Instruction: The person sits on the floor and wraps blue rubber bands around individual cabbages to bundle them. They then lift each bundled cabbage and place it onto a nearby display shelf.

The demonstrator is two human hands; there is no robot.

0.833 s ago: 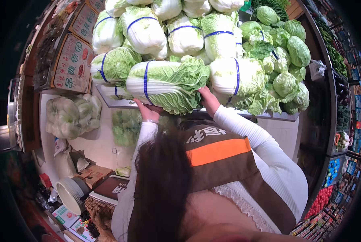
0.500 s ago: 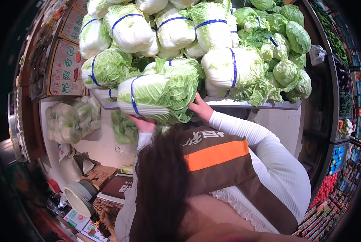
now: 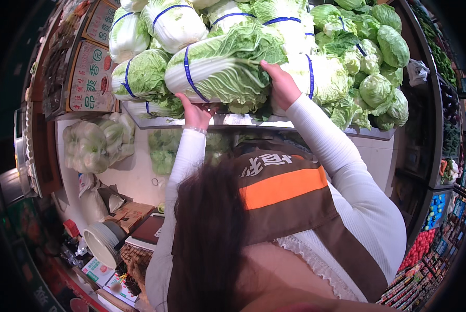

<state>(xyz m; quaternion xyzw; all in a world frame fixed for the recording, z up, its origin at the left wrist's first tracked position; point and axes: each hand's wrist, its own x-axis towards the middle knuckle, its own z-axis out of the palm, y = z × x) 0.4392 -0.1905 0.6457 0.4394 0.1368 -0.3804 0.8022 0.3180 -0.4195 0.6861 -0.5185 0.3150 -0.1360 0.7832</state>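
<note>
A long napa cabbage [image 3: 220, 73] with a blue band lies in my two hands at the front of the heaped display. My left hand [image 3: 195, 109] grips it from below at its left end, and my right hand [image 3: 279, 82] is closed on its leafy right end; some fingers of each are hidden. Other banded napa cabbages [image 3: 173, 23] are piled behind it and to both sides, including a pale one [image 3: 326, 78] beside my right hand. Round green cabbages [image 3: 378, 91] are heaped at the right.
The display's metal front edge [image 3: 363, 130] runs below the pile. Bagged vegetables [image 3: 95, 145] sit on the floor at left, with stacked basins [image 3: 98, 244] lower down. Printed cartons [image 3: 91, 75] flank the display at left; produce shelves [image 3: 446, 130] line the right.
The cabbage in my hands dipped toward me, then moved up and away onto the front of the pile. Both arms are stretched further forward.
</note>
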